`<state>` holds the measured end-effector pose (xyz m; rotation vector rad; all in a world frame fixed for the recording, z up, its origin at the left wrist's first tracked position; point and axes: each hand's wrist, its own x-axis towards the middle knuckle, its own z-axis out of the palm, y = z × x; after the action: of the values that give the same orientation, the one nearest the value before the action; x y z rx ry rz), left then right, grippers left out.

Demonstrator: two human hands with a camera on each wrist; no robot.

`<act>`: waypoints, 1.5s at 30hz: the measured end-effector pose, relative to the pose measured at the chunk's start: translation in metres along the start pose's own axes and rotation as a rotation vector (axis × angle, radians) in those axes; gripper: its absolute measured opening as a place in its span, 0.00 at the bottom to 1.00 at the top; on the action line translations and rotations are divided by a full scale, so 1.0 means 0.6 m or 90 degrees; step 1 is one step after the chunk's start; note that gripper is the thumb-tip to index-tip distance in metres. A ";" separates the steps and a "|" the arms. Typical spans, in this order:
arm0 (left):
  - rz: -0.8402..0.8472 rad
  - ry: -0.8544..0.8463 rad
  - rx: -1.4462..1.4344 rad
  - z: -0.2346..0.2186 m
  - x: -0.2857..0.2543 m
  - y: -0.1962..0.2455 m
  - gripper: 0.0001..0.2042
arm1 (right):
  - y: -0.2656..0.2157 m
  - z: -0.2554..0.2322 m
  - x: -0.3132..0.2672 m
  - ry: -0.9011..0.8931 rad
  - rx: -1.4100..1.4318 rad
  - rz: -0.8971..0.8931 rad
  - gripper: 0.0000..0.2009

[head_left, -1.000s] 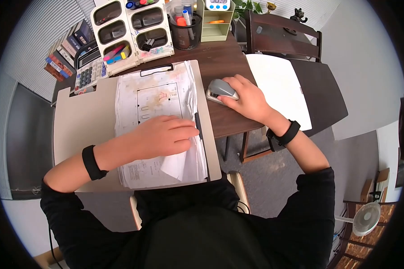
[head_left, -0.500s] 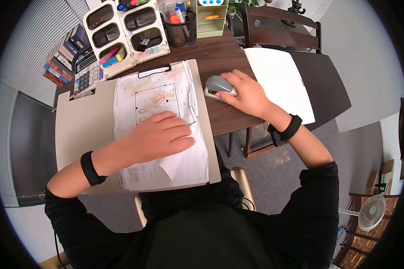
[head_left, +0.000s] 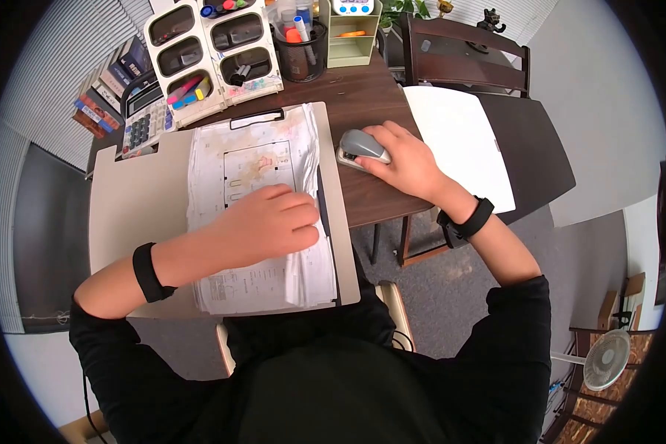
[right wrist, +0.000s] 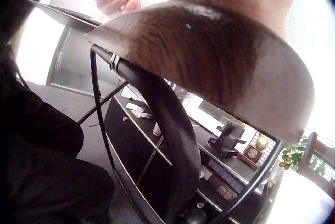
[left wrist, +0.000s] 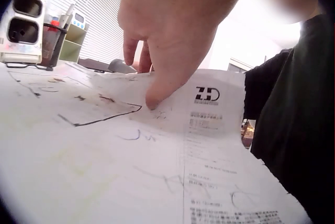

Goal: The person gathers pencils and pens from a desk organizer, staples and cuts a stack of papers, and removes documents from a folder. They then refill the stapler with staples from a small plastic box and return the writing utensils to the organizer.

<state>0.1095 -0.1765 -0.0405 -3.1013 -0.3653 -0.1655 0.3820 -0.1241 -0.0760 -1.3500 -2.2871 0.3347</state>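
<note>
In the left wrist view, at 3 o'clock, the white paper (left wrist: 157,161) has big black letters (left wrist: 207,94): a Z first and a D last, with the middle one hard to read. The rows of print (left wrist: 212,174) near 5 o'clock are too blurry. In the head view, the words on the books (head_left: 112,83) at 10 o'clock are too small.

Right edge of the white printed paper sheets (head_left: 303,275), flatter half a second ago, now bunched upward (narrow dark strip (head_left: 324,214) beside it re-exposed); bare left hand (head_left: 255,228) more curled.
</note>
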 end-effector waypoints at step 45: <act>-0.103 0.246 -0.054 -0.012 -0.029 -0.018 0.11 | -0.079 -0.069 -0.003 -0.300 0.446 0.101 0.23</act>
<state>0.0893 -0.1704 -0.0351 -3.0162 -0.6043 -0.7857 0.3673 -0.1500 -0.0204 -1.1443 -2.0657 1.4800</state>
